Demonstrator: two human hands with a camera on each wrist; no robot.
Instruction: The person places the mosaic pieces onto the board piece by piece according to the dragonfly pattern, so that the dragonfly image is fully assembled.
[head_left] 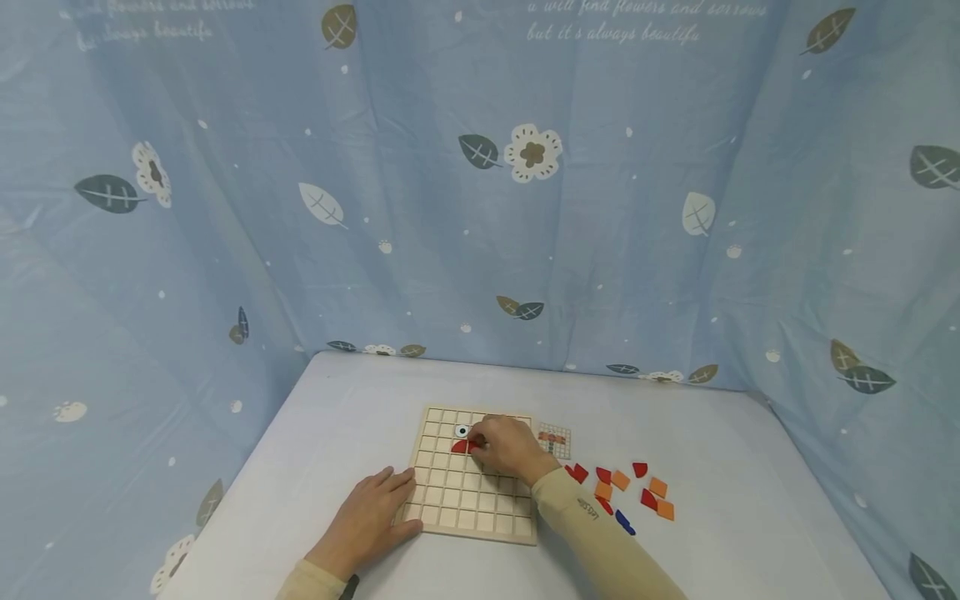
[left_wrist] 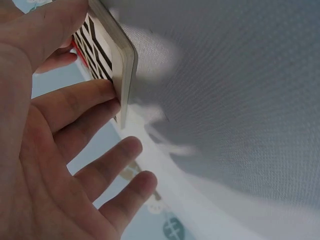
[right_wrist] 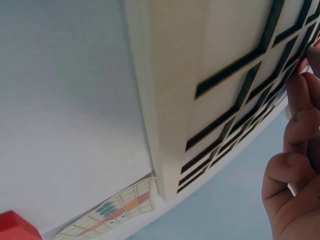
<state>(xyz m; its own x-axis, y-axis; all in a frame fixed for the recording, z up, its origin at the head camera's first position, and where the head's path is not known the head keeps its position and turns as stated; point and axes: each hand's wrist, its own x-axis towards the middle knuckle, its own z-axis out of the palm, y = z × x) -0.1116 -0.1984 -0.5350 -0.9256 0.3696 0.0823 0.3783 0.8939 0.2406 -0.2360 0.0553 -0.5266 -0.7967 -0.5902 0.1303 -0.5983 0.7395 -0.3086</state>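
A square wooden grid board (head_left: 467, 500) lies on the white table. My left hand (head_left: 369, 518) rests at its near left corner, fingers spread and relaxed. In the left wrist view the thumb and nearer fingertips (left_wrist: 106, 89) touch the board's edge. Over the upper middle of the grid, my right hand (head_left: 508, 447) has its fingers curled, pinching a small red piece (right_wrist: 301, 66), partly hidden by the fingertips. Just left of them a red quarter-circle piece (head_left: 459, 447) sits in the grid, below a round white eye piece (head_left: 462, 431) with a black centre.
A small pattern card (head_left: 555, 440) lies right of the board. Farther right are scattered red pieces (head_left: 640, 469), orange squares (head_left: 665, 509) and blue pieces (head_left: 624, 522). A blue curtain (head_left: 420, 208) with leaves and flowers hangs behind the table (head_left: 360, 400).
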